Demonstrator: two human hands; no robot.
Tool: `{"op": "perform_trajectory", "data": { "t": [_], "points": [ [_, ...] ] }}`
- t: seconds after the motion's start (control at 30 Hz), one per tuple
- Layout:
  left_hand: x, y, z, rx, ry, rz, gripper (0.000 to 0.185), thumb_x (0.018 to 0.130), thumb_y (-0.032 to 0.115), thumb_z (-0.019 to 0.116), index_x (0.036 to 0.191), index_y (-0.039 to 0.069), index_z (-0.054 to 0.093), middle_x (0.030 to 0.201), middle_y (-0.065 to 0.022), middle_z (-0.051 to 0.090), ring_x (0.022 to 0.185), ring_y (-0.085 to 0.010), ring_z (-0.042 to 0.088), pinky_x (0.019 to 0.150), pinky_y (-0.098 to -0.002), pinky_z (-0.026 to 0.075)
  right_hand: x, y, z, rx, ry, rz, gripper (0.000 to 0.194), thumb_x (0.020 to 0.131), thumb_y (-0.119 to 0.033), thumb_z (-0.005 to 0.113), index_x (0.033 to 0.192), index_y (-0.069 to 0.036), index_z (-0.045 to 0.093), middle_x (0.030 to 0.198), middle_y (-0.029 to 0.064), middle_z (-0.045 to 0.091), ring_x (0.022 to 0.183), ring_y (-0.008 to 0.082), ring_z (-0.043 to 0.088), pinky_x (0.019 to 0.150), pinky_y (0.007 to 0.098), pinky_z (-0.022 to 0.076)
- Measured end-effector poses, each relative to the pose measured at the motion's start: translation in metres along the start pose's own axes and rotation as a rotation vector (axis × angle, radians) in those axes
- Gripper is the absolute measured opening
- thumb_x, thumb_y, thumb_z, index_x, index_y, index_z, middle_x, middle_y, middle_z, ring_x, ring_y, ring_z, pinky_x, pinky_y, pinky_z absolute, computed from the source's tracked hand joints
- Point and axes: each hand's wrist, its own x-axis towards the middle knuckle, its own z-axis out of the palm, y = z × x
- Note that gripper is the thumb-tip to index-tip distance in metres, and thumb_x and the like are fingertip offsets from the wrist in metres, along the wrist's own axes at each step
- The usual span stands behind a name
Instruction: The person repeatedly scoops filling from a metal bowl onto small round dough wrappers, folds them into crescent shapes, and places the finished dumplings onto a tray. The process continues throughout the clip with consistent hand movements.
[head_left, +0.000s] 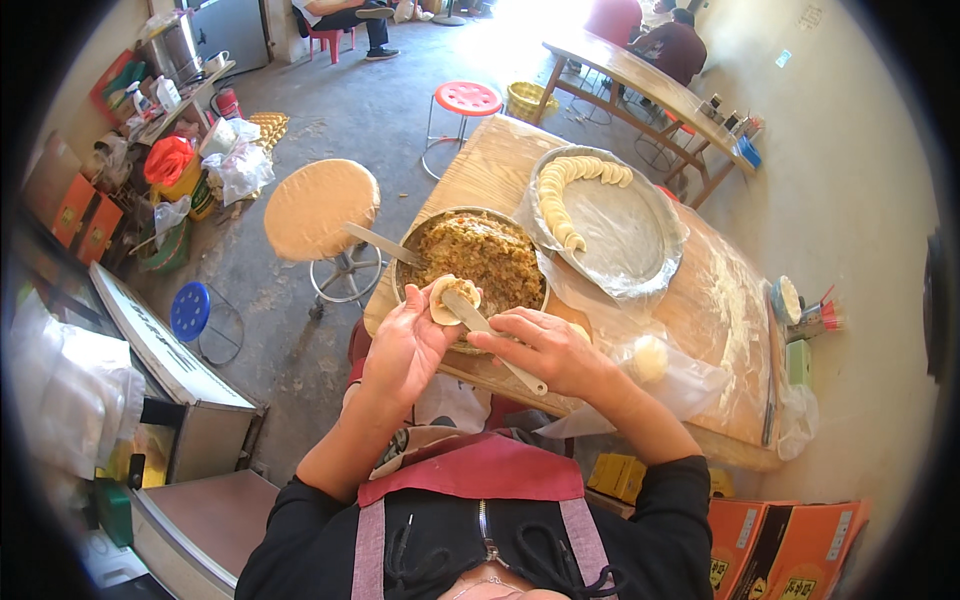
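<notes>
On the fingers of my left hand rests a round dough wrapper with some filling on it. My right hand grips a flat spatula, its blade against the filling in the wrapper. Both hands are over the near rim of a wide metal basin of chopped filling. A second flat blade leans on the basin's left rim, one end in the filling. Beyond, to the right, a round tray lined with clear plastic bears a curved row of folded dumplings.
The wooden table carries a floured board at right. A dough ball and clear plastic lie by my right forearm. A round padded stool stands left, a red stool beyond. People sit at the far end.
</notes>
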Motion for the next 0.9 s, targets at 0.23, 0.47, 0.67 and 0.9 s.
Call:
{"op": "perform_trajectory", "data": {
  "t": [0.23,0.47,0.67,0.9],
  "points": [
    [0.003,-0.007,0.002,-0.003,0.043,0.048,0.050,0.116,0.029,0.030,0.147,-0.009,0.040,0.148,-0.0261,0.051,0.139,-0.0348,0.051,0.122,-0.0489,0.039,0.003,-0.018,0.001,0.278,0.300,0.311,0.042,0.088,0.008,0.065,0.128,-0.003,0.071,0.109,0.0126,0.066,0.091,0.0266,0.069,0.076,0.0349,0.0568],
    [0.005,-0.008,0.006,-0.009,0.035,0.035,0.042,0.116,0.019,0.030,0.143,-0.010,0.042,0.145,-0.0268,0.053,0.137,-0.0367,0.054,0.119,-0.0500,0.043,-0.003,-0.016,0.013,0.287,0.200,0.202,0.047,0.083,0.008,0.071,0.129,-0.003,0.071,0.110,0.0153,0.064,0.092,0.0274,0.069,0.075,0.0346,0.0573],
    [0.005,-0.008,0.001,-0.057,0.066,-0.023,0.050,0.116,0.030,0.027,0.145,-0.009,0.043,0.147,-0.0276,0.052,0.140,-0.0355,0.051,0.121,-0.0497,0.039,-0.006,-0.011,0.003,0.102,0.071,0.059,0.049,0.083,-0.005,0.077,0.131,-0.005,0.068,0.114,0.0163,0.061,0.093,0.0323,0.068,0.077,0.0416,0.0585],
    [0.006,-0.005,0.009,-0.045,0.056,0.002,0.048,0.116,0.027,0.031,0.145,-0.010,0.042,0.147,-0.0276,0.051,0.141,-0.0362,0.050,0.121,-0.0498,0.039,-0.003,-0.019,-0.006,0.191,0.187,0.175,0.048,0.081,0.008,0.072,0.127,-0.005,0.072,0.110,0.0147,0.066,0.088,0.0280,0.069,0.074,0.0358,0.0578]
  ]
}}
